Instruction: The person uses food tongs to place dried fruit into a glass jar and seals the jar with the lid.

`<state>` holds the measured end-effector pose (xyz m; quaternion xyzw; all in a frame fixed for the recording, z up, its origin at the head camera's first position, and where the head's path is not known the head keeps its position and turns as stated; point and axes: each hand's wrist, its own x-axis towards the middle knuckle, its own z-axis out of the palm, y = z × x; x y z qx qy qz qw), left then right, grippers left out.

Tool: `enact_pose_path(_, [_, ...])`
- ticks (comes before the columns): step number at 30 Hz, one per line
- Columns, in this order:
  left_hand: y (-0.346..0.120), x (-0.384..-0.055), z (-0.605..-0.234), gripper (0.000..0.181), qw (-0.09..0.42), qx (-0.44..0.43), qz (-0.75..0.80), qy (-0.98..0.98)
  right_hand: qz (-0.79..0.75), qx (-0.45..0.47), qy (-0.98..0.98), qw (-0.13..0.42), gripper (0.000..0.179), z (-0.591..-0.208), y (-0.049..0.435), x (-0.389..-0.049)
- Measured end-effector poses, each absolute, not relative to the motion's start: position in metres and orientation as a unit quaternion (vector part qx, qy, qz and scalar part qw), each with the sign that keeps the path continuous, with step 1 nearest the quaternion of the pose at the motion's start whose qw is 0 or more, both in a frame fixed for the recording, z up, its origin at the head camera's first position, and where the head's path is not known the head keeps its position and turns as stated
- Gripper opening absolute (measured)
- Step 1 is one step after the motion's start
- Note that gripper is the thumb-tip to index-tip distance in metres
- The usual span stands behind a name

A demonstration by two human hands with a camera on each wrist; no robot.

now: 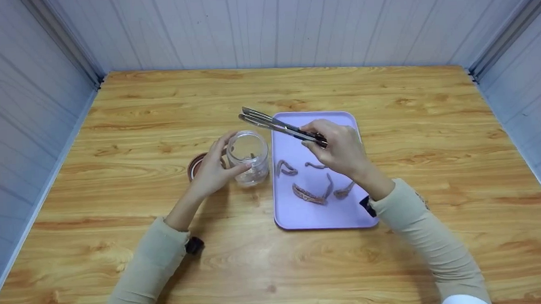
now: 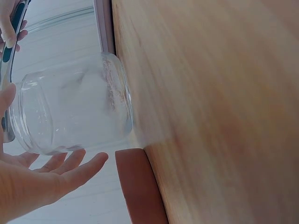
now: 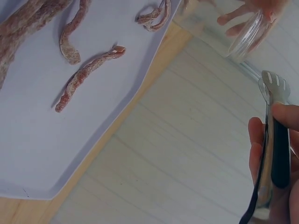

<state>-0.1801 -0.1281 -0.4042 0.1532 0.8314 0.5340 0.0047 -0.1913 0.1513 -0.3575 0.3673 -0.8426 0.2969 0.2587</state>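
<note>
My left hand (image 1: 211, 172) holds a clear jar (image 1: 256, 175) that stands upright on the table, with the thumb at its near side and the fingers round the left. Small brownish bits lie at the jar's bottom. My right hand (image 1: 340, 147) grips metal tongs (image 1: 268, 123) with dark handle grips above a lilac tray (image 1: 298, 221). The tong tips (image 3: 275, 84) point left, beyond the jar's mouth, with nothing seen between them. Several wrinkled brown dried strips (image 1: 307, 194) lie spread on the tray; the right hand and forearm hide part of it.
Behind and left of the jar lies a reddish-brown lid (image 2: 140, 186), partly covered by the left hand in the head view. The wooden table (image 1: 268, 274) is bounded by pale panel walls (image 1: 253, 26) at the back and sides. The tray stands close to the jar's right.
</note>
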Motion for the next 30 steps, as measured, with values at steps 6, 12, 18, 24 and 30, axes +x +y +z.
enact_pose_path(6, [-0.128,-0.180,-0.404,0.078,0.001,0.162,0.536,0.828,0.309,0.352,-0.847,0.252,0.021,-0.352,0.167,-0.191])
enact_pose_path(12, [-0.129,-0.180,-0.405,0.078,0.009,0.159,0.533,0.831,0.308,0.328,-0.859,0.243,0.028,-0.344,0.190,-0.191])
enact_pose_path(18, [-0.130,-0.180,-0.406,0.079,0.006,0.159,0.534,0.830,0.302,0.304,-0.875,0.224,0.036,-0.342,0.213,-0.190])
enact_pose_path(24, [-0.129,-0.180,-0.405,0.078,0.010,0.154,0.534,0.831,0.294,0.285,-0.890,0.200,0.038,-0.346,0.237,-0.186])
enact_pose_path(30, [-0.129,-0.181,-0.405,0.080,0.013,0.151,0.530,0.834,0.287,0.278,-0.902,0.164,0.038,-0.352,0.260,-0.180])
